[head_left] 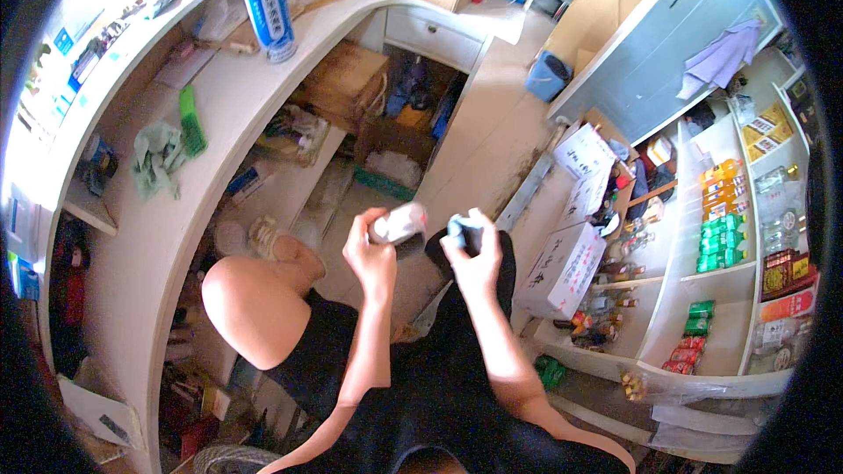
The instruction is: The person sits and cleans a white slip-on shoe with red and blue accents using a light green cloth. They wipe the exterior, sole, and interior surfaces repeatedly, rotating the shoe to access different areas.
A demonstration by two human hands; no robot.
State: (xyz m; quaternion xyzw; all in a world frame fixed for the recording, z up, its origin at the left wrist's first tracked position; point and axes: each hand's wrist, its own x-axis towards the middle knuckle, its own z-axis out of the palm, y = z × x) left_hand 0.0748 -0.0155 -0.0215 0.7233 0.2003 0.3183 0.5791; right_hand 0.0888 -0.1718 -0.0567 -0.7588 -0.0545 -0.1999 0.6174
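My left hand (367, 250) is wrapped round a short white cylinder-shaped container (402, 224) with a reddish end, held tilted over my lap. A little to its right, my right hand (477, 262) has its fingers closed round a small pale-blue thing (457, 229). Whether that is a cap or a bit of cloth is too blurred to tell. The two hands are apart, and the things in them do not touch. On the curved counter to the left lie a green brush (190, 121) and a crumpled grey-green cloth (158, 161).
A tall blue-and-white can (269, 13) stands on the counter's upper ledge. Under the counter are a brown cardboard box (343, 83) and a drawer (433, 31). On the right are white cartons (562, 270), a blue bin (549, 76) and shelves with green bottles (722, 243).
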